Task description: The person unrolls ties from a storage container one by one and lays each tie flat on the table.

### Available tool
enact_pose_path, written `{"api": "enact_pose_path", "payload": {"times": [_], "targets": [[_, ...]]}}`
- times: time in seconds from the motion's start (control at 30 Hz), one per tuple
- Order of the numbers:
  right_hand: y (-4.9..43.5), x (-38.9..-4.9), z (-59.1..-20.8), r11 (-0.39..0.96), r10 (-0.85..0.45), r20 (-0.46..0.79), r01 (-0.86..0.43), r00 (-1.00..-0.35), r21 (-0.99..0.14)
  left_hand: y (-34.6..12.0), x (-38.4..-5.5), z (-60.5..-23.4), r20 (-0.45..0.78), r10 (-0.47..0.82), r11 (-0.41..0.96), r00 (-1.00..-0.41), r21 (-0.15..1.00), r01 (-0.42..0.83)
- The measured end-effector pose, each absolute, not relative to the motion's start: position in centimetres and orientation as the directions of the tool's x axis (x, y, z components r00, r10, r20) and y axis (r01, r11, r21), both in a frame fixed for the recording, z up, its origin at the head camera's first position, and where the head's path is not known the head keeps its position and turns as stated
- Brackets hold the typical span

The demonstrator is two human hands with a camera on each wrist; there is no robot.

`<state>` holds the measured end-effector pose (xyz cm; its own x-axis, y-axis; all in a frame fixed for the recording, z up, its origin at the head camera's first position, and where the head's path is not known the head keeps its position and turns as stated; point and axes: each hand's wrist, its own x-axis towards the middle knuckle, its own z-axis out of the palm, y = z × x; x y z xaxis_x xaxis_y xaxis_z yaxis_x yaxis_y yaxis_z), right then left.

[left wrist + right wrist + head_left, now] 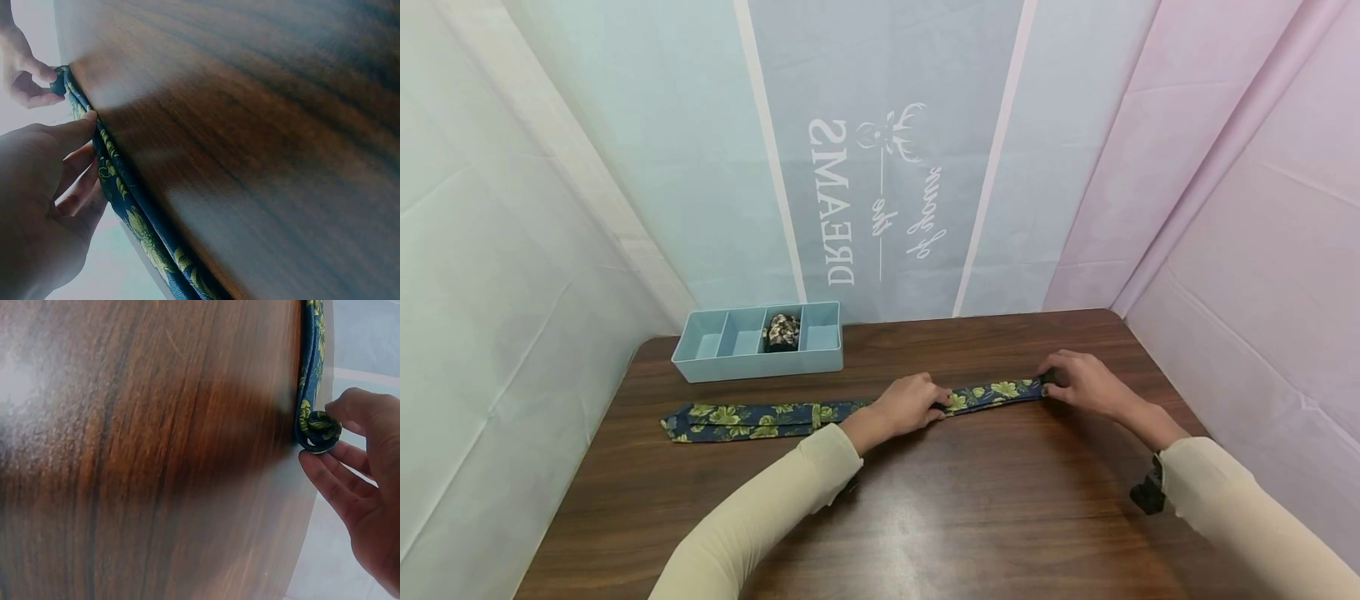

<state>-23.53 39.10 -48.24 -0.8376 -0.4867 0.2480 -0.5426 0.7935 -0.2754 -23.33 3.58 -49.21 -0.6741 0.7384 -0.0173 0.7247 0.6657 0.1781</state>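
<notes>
A navy necktie point(737, 421) with yellow-green flowers lies folded lengthwise across the table. Its right end is curled into a small roll point(325, 428), seen end-on in the right wrist view. My right hand point(1086, 383) holds that roll between thumb and fingers. Partway along the strip, my left hand point(902, 407) pinches the necktie, thumb on the near edge and fingers on the far side, as the left wrist view point(47, 200) shows. The wide pointed end lies at the far left, with a loop band across the tie's back.
At the back left of the wooden table point(925, 517) stands a light blue divided box point(756, 367). One compartment holds a rolled dark floral cloth point(782, 332). Hanging printed fabric point(895, 67) encloses the back and sides.
</notes>
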Motion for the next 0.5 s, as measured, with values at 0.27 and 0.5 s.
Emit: {"api": "enact_pose_path", "payload": {"times": [0.27,0.5], "targets": [[39.9,-23.5,-48.2,0.801,-0.49,0.241,-0.542,-0.838,-0.255,3.6,-23.3,-49.2,-0.018,0.736,0.669,-0.677,0.175,0.723],[40.5,-23.5,-48.0,0.815,-0.485,0.208,-0.525,-0.849,-0.245,3.5,-23.3,-49.4,-0.01,0.733,0.67,-0.68,0.184,0.72]]}}
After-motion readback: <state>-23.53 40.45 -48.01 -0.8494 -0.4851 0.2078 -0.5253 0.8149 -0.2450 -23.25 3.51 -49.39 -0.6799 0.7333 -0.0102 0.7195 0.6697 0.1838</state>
